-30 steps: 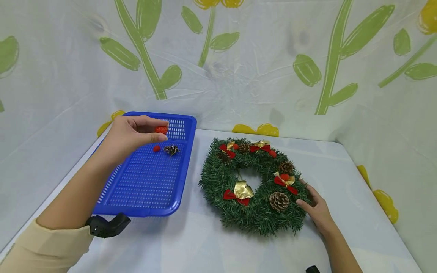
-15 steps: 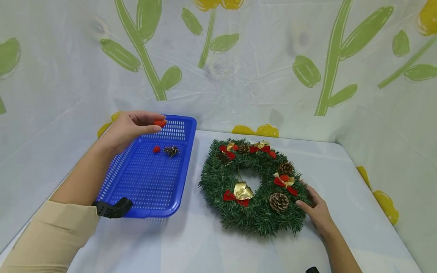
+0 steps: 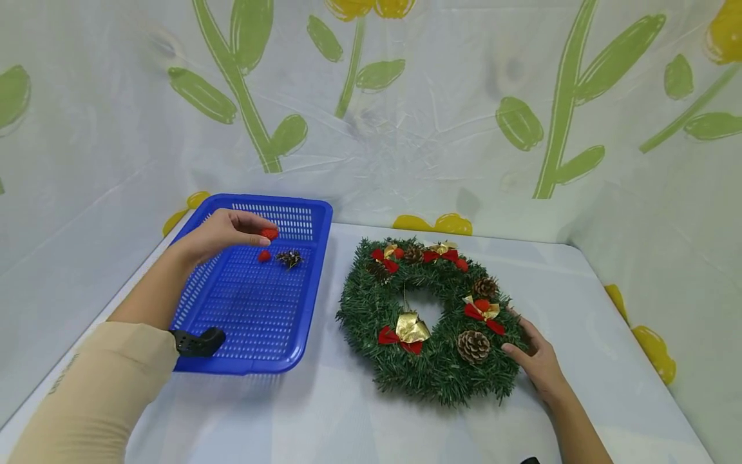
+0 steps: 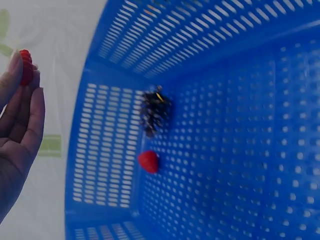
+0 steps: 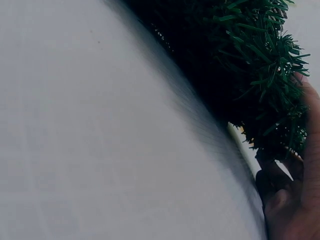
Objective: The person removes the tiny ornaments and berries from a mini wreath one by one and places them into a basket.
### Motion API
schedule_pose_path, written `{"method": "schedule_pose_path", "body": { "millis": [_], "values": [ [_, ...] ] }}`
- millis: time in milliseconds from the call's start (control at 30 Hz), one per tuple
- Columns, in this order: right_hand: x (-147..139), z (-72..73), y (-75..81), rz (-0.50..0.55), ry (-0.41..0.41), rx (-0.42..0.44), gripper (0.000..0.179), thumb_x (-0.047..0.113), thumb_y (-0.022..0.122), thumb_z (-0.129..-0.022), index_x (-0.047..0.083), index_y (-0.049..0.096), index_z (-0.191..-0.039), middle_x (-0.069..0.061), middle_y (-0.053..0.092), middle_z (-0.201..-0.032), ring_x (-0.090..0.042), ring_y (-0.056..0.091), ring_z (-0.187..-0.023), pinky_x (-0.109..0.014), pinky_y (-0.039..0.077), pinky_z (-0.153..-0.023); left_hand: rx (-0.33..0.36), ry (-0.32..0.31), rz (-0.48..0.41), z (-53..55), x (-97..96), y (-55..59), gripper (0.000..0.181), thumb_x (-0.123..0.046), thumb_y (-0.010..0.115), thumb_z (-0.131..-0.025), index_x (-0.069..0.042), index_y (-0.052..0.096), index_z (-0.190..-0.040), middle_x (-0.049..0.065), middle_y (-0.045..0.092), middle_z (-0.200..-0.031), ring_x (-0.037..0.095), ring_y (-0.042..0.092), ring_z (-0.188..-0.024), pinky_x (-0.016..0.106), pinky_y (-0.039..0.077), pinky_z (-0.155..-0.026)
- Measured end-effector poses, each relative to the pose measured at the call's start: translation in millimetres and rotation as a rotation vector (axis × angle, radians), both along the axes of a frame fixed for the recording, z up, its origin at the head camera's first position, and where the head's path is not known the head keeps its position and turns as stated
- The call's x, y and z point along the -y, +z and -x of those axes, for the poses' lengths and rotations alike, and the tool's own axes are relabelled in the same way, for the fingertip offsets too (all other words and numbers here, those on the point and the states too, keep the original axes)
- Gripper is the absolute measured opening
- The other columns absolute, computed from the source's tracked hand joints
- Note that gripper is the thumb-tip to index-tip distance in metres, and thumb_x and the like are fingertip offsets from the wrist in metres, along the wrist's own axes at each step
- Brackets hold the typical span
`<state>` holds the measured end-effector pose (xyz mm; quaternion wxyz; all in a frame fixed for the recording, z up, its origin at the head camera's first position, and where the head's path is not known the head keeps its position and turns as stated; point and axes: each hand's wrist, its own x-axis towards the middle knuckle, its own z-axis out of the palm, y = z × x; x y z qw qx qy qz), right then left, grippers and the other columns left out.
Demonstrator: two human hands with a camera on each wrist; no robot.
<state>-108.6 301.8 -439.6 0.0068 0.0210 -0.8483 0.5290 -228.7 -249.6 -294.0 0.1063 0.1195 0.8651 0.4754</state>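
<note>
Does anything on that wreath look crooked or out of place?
One thing, mildly: the large gold ribbon on the wreath laps over its inner edge, into the central opening, while the other gold ribbons sit clear of it. Nothing looks spilled.

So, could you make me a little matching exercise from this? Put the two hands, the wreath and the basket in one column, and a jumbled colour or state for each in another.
Column one
1. Left hand
2. Right hand
3. Wreath
4. Basket

Column two
A. Green, trimmed with red and gold bows
B. Holding on at the outer edge of the greenery
C. Blue, with many small holes
D. Pinching a red berry

Right pairs: 1-D, 2-B, 3-A, 4-C
</note>
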Motion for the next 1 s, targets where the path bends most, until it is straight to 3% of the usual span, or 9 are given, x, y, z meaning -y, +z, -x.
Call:
{"method": "schedule_pose_path", "body": {
  "millis": [433,600,767,1000],
  "values": [
    [-0.1,0.5,-0.3,0.021,-0.002,0.004,0.072,0.008,0.058,-0.093,-0.010,0.014,-0.147,-0.037,0.011,-0.150,-0.056,0.014,-0.134,0.003,0.025,-0.084,0.015,-0.112,0.113,15.7,0.9,-38.1,0.039,-0.018,0.075,-0.082,0.003,0.066,-0.114,0.016,0.069,-0.107,0.020,0.066,-0.093,0.036,0.053,-0.088],
    [-0.7,-2.1,-1.6,0.018,-0.010,0.017,0.072,0.008,0.057,-0.093,-0.012,0.013,-0.146,-0.037,0.010,-0.149,-0.056,0.013,-0.134,0.004,0.024,-0.084,0.089,-0.147,0.154,24.1,-2.9,-51.6,0.039,-0.017,0.073,-0.083,0.001,0.066,-0.116,0.015,0.068,-0.109,0.021,0.063,-0.097,0.043,0.049,-0.094],
    [-0.9,-3.6,-2.2,0.004,-0.015,0.022,0.072,0.009,0.058,-0.092,-0.012,0.013,-0.146,-0.038,0.011,-0.149,-0.056,0.014,-0.134,0.003,0.025,-0.084,0.139,-0.165,0.223,26.9,-9.0,-61.0,0.037,-0.019,0.074,-0.082,-0.001,0.067,-0.114,0.013,0.068,-0.108,0.023,0.060,-0.096,0.040,0.050,-0.092],
    [-1.6,1.2,0.0,0.006,-0.015,0.029,0.072,0.009,0.058,-0.092,-0.009,0.015,-0.147,-0.035,0.012,-0.150,-0.053,0.015,-0.136,0.003,0.025,-0.084,0.131,-0.179,0.264,26.5,-15.8,-71.6,0.036,-0.019,0.075,-0.081,0.001,0.068,-0.111,0.012,0.069,-0.103,0.021,0.061,-0.092,0.040,0.050,-0.089]
  ]
}}
